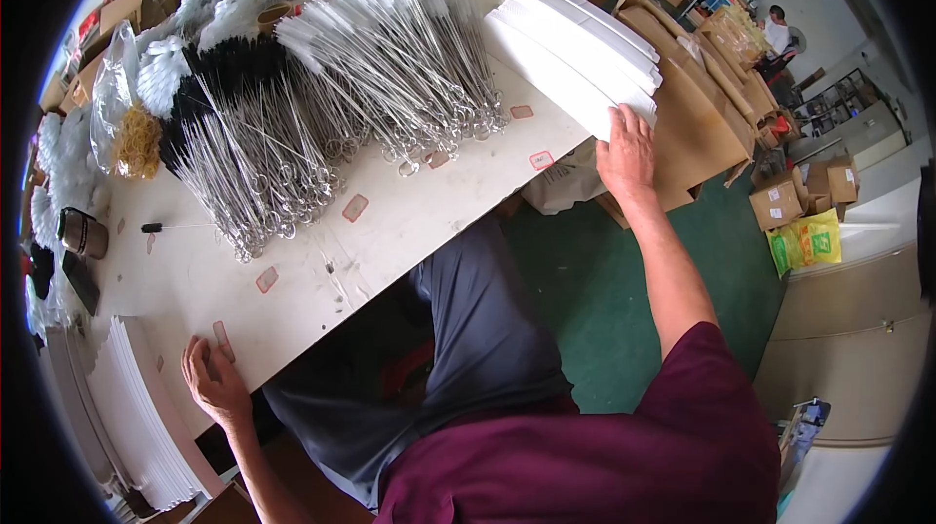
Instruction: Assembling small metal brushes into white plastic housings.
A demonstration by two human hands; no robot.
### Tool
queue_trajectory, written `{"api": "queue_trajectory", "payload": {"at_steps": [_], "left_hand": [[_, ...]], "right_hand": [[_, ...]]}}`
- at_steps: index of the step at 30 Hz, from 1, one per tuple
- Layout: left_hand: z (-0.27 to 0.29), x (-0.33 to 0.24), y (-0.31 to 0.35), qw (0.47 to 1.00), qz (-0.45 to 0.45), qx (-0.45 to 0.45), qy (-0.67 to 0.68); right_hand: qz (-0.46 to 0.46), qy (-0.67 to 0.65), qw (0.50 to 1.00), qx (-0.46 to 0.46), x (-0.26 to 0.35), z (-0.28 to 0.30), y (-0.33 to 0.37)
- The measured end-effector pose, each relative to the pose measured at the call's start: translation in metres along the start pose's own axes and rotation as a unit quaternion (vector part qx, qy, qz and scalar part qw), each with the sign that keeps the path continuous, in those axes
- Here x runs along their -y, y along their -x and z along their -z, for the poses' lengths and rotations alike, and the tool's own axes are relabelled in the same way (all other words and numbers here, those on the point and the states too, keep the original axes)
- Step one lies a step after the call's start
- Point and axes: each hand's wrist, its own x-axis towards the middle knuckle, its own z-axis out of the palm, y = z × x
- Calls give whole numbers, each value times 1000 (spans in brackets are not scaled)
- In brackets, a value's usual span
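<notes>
At the right end of the worktable (429, 207), my right hand (629, 155) is closed on the near end of a stack of long white flat pieces (575, 41), which look like folded cartons; how many pieces it grips is hidden. My left hand (213, 383) rests on the table's near edge at the lower left, fingers loosely bent and apart, holding nothing. Between the hands and farther in lie two heaps of wire-handled brushes with looped ends: black-bristled brushes (258, 149) and white-bristled brushes (395, 56).
Another stack of white flat pieces (146, 417) stands at the lower left. A single small black brush (153, 228), a dark jar (83, 233) and a bag of yellowish rubber bands (138, 144) are on the left. Brown cardboard (697, 100) leans beyond the right edge. Other people sit farther back.
</notes>
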Motion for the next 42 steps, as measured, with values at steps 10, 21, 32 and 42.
{"api": "queue_trajectory", "payload": {"at_steps": [10, 21, 32, 42], "left_hand": [[-2, 1, 4, 999, 30, -5, 13], [-1, 9, 12, 999, 11, -26, 32], [48, -146, 13, 942, -284, 103, 144], [31, -171, -7, 931, -256, 234, 111]], "right_hand": [[-21, -50, 999, -3, 10, 23, 5], [48, -410, 907, -79, 87, 69, 9], [395, -425, 789, 203, 236, 104, 58], [460, -445, 747, 177, 264, 131, 77]]}}
